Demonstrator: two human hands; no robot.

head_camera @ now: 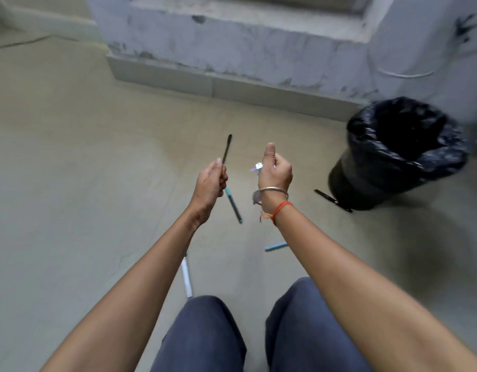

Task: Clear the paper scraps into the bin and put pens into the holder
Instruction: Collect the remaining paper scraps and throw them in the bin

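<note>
My left hand grips a dark pen that points up and away from me. My right hand is curled round a small white paper scrap, thumb raised. A bin lined with a black bag stands on the floor to the right of my right hand. On the floor lie a teal-and-black pen below my left hand, a black pen beside the bin's base, a blue pen partly under my right forearm, and a white pen by my left knee. No pen holder is in view.
A grey concrete step runs across the back, with a pale wall at the right behind the bin. My knees in blue trousers fill the bottom centre. Beige floor tiles stretch to the left.
</note>
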